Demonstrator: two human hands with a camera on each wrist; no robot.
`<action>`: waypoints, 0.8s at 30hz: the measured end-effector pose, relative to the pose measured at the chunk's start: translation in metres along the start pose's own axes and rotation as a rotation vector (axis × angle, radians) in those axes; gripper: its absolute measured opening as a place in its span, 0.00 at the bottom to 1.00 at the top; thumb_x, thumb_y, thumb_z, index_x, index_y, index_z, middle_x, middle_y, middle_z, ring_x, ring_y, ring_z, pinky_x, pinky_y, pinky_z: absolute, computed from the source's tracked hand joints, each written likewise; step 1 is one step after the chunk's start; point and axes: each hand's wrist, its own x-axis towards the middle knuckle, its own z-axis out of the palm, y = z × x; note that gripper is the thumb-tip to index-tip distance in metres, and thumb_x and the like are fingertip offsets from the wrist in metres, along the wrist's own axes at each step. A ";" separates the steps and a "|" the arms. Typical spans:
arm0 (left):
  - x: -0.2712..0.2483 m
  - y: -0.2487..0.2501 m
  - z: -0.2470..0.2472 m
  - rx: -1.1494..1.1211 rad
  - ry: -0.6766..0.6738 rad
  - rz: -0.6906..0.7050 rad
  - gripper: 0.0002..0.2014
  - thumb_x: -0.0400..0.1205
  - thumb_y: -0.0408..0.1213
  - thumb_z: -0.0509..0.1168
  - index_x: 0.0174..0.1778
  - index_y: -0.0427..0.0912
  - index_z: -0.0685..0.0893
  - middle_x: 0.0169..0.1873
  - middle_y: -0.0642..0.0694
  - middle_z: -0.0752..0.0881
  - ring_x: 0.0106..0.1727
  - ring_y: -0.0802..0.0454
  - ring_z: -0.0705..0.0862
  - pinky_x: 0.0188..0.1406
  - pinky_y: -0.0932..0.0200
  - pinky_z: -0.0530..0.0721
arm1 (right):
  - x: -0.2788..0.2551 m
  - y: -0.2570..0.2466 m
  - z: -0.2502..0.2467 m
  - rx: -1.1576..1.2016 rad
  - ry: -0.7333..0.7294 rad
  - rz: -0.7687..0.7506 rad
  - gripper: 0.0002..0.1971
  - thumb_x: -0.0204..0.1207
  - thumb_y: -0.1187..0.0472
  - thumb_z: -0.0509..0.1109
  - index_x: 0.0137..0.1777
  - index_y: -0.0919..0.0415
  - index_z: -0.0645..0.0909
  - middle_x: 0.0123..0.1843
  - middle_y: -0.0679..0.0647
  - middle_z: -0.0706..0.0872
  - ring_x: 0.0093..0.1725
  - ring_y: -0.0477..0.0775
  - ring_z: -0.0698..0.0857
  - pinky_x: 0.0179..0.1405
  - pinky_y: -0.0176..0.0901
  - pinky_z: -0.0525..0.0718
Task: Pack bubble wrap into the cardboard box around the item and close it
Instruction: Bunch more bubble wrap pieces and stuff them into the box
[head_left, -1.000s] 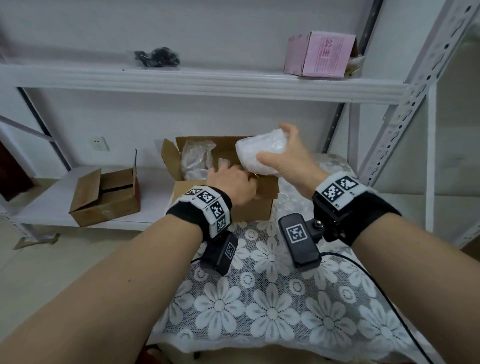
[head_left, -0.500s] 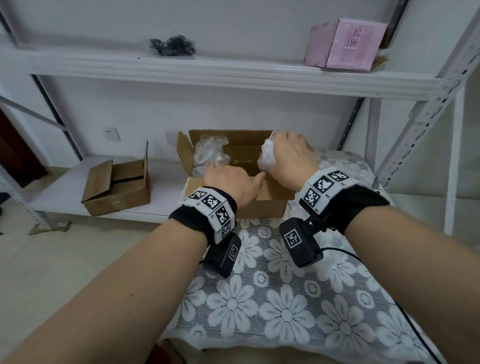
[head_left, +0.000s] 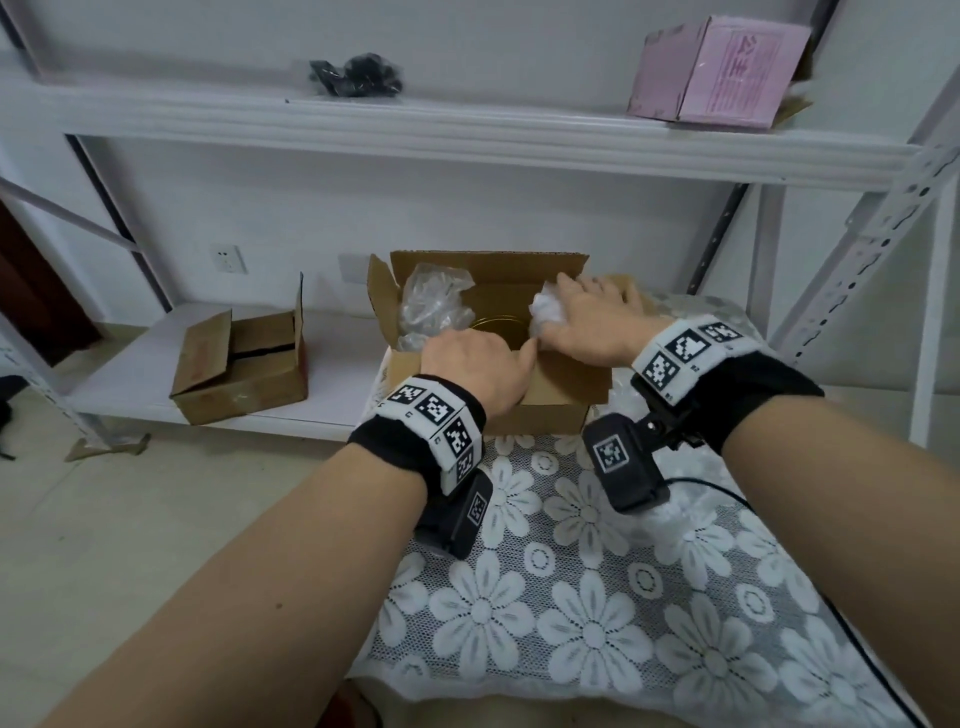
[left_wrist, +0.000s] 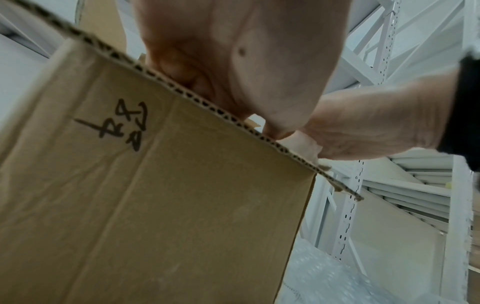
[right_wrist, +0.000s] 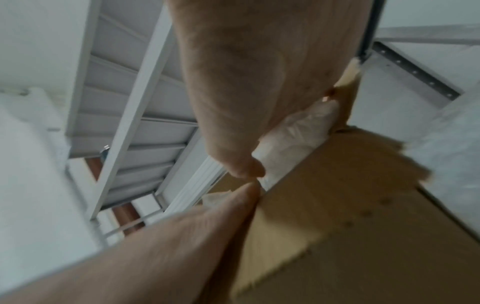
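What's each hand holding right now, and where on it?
The left hand grips the cardboard box by its near wall's top edge. The right hand presses the white bubble wrap wad down from above, fingers spread over it.

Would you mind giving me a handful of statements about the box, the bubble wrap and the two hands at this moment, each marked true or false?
1. The cardboard box has its top flaps open. True.
2. The right hand presses a white wad of bubble wrap into the right side of the box. True.
3. The left hand is lifting a wad of wrap high above the box. False: it rests on the box's near wall.
4. A clear wad of bubble wrap already sits in the left side of the box. True.
5. The pink box stands on the flowered cloth beside the hands. False: it is on the upper shelf.
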 end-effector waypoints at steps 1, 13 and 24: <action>0.000 0.000 0.001 -0.006 0.005 0.003 0.35 0.85 0.60 0.38 0.34 0.39 0.80 0.31 0.44 0.79 0.40 0.46 0.81 0.40 0.54 0.75 | -0.005 0.001 0.004 -0.027 0.083 -0.036 0.35 0.81 0.43 0.55 0.84 0.58 0.51 0.85 0.60 0.54 0.84 0.61 0.50 0.82 0.64 0.45; 0.004 -0.007 0.015 -0.003 0.085 0.052 0.32 0.86 0.59 0.37 0.62 0.41 0.80 0.56 0.39 0.85 0.56 0.41 0.83 0.48 0.49 0.75 | -0.016 -0.002 0.027 -0.054 0.390 -0.172 0.13 0.80 0.69 0.57 0.47 0.68 0.84 0.48 0.63 0.84 0.45 0.60 0.80 0.38 0.46 0.73; 0.003 0.000 0.017 -0.067 0.056 -0.007 0.30 0.86 0.58 0.40 0.70 0.45 0.77 0.68 0.40 0.80 0.70 0.40 0.76 0.72 0.43 0.68 | -0.035 0.011 0.037 0.165 0.389 -0.233 0.13 0.82 0.63 0.56 0.54 0.65 0.82 0.53 0.57 0.84 0.56 0.56 0.79 0.58 0.47 0.77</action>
